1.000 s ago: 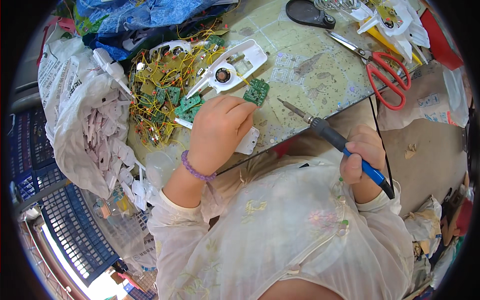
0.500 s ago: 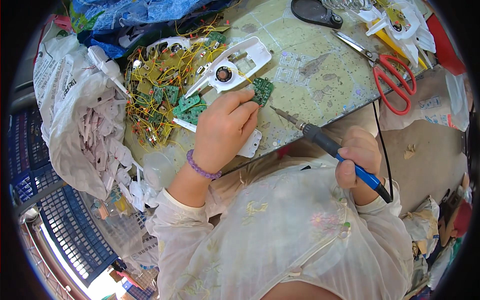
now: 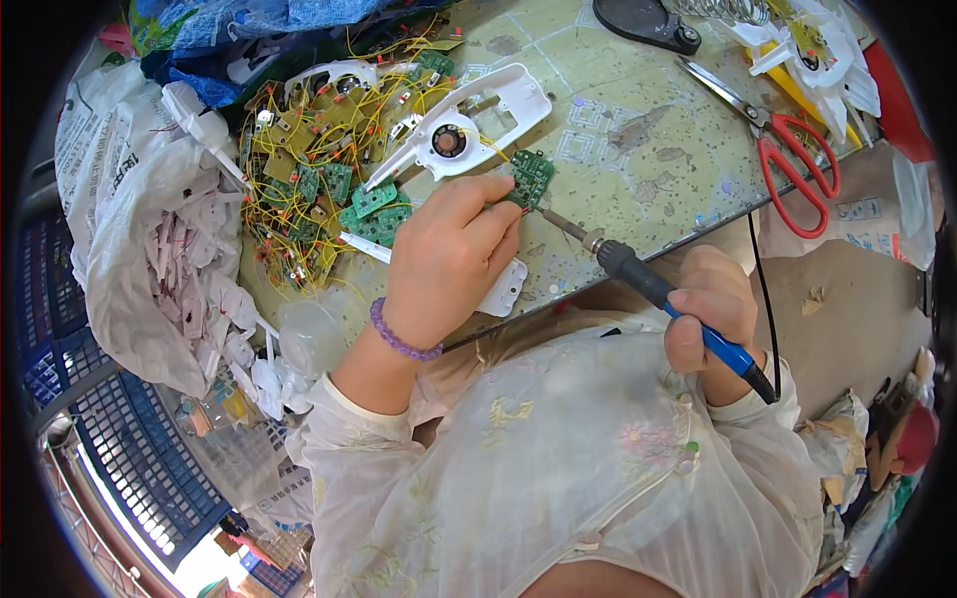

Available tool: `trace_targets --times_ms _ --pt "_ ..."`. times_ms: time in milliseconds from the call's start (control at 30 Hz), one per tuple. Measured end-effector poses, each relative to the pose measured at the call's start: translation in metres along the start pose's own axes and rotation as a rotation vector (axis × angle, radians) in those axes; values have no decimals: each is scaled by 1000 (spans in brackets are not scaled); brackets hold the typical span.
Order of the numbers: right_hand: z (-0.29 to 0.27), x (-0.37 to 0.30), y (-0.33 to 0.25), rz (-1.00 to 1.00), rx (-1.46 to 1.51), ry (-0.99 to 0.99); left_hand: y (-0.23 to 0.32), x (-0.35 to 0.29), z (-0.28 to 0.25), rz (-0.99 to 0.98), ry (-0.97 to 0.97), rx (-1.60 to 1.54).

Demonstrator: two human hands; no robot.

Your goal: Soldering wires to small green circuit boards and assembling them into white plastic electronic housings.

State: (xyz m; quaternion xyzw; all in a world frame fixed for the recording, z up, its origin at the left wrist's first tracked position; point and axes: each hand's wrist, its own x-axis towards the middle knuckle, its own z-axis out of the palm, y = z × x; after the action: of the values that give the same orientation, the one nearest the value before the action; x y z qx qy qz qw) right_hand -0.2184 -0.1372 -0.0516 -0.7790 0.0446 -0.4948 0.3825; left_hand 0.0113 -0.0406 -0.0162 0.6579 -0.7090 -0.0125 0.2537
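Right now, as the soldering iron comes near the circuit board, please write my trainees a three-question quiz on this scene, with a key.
1. Which hand grips the soldering iron?
2. True or false: the red-handled scissors lie on the table, held by neither hand.
3. Nearest the iron's tip is:
A) the purple bead bracelet
B) the green circuit board by the left hand
C) the red-handled scissors

Key: 1. The right hand. 2. True. 3. B.

green circuit board (image 3: 533, 179) at one o'clock, blue-and-black soldering iron (image 3: 646, 284) at three, red-handled scissors (image 3: 759, 117) at two, purple bracelet (image 3: 394, 341), mottled pale-green desk (image 3: 648, 130)
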Motion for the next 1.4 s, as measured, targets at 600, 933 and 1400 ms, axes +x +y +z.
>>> trace_targets --times_ms 600,933,1400 --pt "-2 -5 4 -37 -20 -61 0 -1 3 -57 28 -28" --pt "-1 -9 5 -55 -21 -55 4 -1 10 -168 65 -64" --pt "3 -7 3 -159 -33 -50 6 -1 10 -164 86 -59"
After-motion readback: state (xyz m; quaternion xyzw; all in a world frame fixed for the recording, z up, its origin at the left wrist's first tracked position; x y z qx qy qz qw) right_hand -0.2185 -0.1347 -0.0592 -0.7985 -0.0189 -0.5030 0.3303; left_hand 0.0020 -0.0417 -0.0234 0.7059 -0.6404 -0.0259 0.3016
